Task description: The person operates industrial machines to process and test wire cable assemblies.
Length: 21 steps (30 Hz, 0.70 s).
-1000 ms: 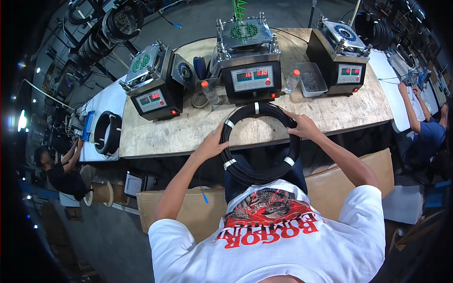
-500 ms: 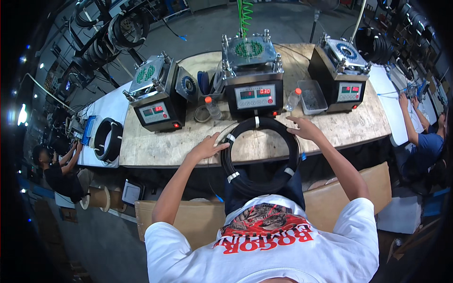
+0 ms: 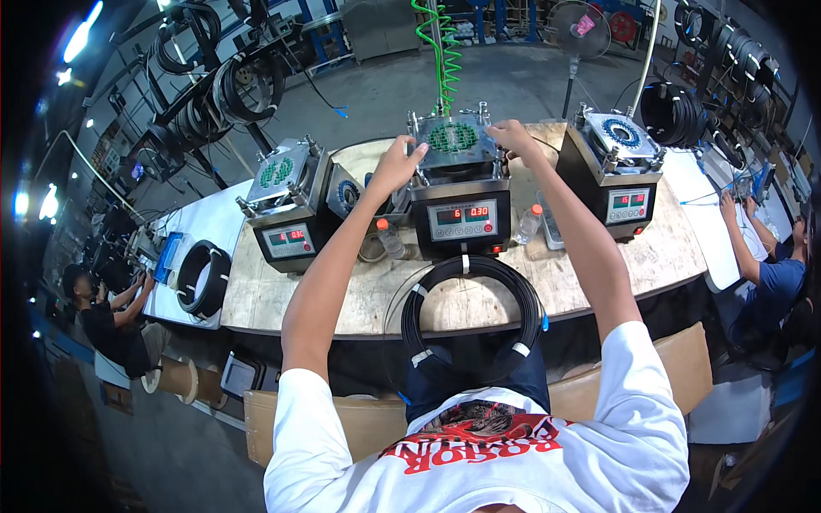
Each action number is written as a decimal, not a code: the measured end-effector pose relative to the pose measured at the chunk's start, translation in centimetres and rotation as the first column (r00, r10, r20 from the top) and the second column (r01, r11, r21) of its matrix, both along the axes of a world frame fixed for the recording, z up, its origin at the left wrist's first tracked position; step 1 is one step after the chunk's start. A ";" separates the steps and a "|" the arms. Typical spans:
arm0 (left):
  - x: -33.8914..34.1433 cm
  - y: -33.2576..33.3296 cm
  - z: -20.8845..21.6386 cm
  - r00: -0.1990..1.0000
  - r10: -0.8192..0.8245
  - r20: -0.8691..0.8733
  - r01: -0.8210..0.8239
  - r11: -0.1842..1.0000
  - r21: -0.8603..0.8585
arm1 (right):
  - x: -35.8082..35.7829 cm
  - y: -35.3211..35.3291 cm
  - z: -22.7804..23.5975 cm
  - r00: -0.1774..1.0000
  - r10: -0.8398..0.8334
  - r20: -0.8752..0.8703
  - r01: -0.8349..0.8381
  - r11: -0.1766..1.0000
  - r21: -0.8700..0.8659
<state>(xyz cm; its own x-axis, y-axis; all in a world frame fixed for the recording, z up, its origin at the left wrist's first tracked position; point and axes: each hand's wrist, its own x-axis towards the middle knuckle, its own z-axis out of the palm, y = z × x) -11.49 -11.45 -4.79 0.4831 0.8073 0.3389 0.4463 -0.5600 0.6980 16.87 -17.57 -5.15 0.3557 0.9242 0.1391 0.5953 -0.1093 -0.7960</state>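
Black coil of cable lying flat at the near edge of the wooden workbench, partly overhanging it, bound with white tape wraps, untouched by either hand. Both arms stretched forward over it to the middle machine, a dark box with a red number display on its front and a plate of green rings on top. Left hand at the left edge of that top plate, fingers curled against its corner post; whether truly gripping or only pressing, cannot tell. Right hand at the right rear corner of the same plate, fingers bent down onto it; firmness of grasp likewise unclear. Green spiral hose hanging down just behind the machine. Two similar machines to either side: left machine and right machine, each well apart from the hands. Small clear bottles with orange caps standing beside the middle machine. Another black coil on the white table to the left. Seated co-workers at far left and far right, busy at their own tables.
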 end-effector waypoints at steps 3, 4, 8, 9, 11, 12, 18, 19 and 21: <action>1.4 1.5 0.1 0.999 -0.032 -0.017 0.030 0.990 -0.141 | 1.4 2.9 -1.3 0.978 -0.142 -0.154 0.131 0.988 -0.082; 2.1 1.6 0.3 0.994 -0.080 0.078 0.096 0.971 -0.220 | 2.8 3.3 -2.0 0.960 -0.087 -0.265 0.083 0.996 -0.027; -0.2 1.2 3.7 0.969 -0.094 0.227 0.171 0.922 -0.348 | 0.8 3.7 1.9 0.753 0.007 -0.658 0.057 0.996 0.076; -0.6 1.1 4.6 0.981 -0.093 0.169 0.152 0.914 -0.376 | -0.1 3.6 3.2 0.752 0.009 -0.659 0.053 0.996 0.073; -0.4 1.2 5.1 0.984 -0.116 0.132 0.156 0.926 -0.344 | -1.3 3.8 5.5 0.557 0.089 -0.826 0.066 0.986 0.151; -0.2 2.2 4.6 0.988 -0.129 0.080 0.144 0.964 -0.224 | -2.0 4.0 6.3 0.536 0.099 -0.838 0.078 0.983 0.166; 0.9 5.7 1.8 0.995 0.014 -0.095 0.017 0.950 0.313 | -8.1 5.5 8.0 0.644 0.045 -0.763 0.129 0.977 0.167; 0.7 6.5 1.2 0.995 -0.019 -0.097 0.055 0.923 0.381 | -9.0 5.9 8.0 0.664 0.015 -0.747 0.151 0.977 0.153; 0.8 6.8 0.2 0.992 0.034 -0.125 0.024 0.899 0.437 | -9.6 6.5 8.0 0.699 0.016 -0.715 0.143 0.976 0.162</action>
